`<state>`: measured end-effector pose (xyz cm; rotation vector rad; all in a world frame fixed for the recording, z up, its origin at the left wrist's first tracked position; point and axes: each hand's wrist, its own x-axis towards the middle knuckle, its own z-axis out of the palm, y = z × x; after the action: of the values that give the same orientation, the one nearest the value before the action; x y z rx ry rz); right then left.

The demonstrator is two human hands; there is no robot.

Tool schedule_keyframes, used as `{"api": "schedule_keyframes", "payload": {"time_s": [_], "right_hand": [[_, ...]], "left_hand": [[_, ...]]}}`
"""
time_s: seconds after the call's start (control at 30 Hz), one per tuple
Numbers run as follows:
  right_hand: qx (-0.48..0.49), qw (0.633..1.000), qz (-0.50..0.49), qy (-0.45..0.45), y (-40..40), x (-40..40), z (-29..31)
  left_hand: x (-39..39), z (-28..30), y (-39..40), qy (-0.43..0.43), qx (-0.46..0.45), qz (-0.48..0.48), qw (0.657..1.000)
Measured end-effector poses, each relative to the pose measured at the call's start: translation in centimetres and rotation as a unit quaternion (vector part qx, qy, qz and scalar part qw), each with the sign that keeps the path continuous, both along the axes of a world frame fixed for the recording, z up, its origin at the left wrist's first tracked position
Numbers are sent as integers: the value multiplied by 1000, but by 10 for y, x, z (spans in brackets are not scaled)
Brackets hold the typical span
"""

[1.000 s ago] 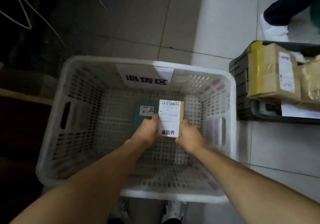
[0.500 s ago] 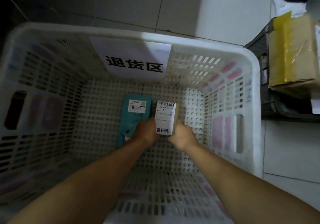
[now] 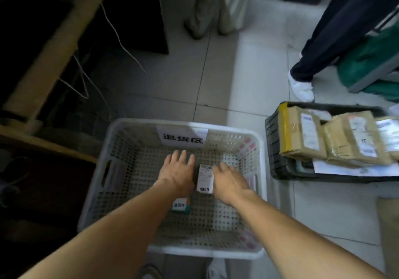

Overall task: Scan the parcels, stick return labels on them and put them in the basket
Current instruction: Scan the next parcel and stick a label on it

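A white plastic basket (image 3: 101,175) with a paper sign on its far wall stands on the floor in front of me. On its floor lies a small brown parcel (image 3: 205,180) with a white barcode label and a return label. A teal parcel (image 3: 181,206) lies beside it, mostly hidden under my left forearm. My left hand (image 3: 178,171) hovers just left of the brown parcel with fingers spread and straight. My right hand (image 3: 228,179) is just right of it, fingers extended. Neither hand holds anything.
A black crate (image 3: 278,166) at the right holds several taped cardboard parcels (image 3: 302,134) and papers. Two people's legs stand beyond, on the tiled floor. A dark desk with hanging cables is on the left.
Both hands have let go of the brown parcel, which now lies in the basket, and have opened. My head has risen, so the basket looks smaller.
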<state>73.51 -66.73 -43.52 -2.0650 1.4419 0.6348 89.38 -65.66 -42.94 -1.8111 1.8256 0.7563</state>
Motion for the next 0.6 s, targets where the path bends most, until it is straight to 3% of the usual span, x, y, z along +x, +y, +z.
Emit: {"api": "schedule_keyframes", "payload": {"time_s": [0.33, 0.6], "right_hand": [[-139, 988, 53, -39, 11, 47, 328], [-194, 939, 252, -130, 111, 142, 511]], "left_hand": [[59, 333, 34, -43, -200, 60, 977], [121, 513, 233, -130, -224, 295, 919]]}}
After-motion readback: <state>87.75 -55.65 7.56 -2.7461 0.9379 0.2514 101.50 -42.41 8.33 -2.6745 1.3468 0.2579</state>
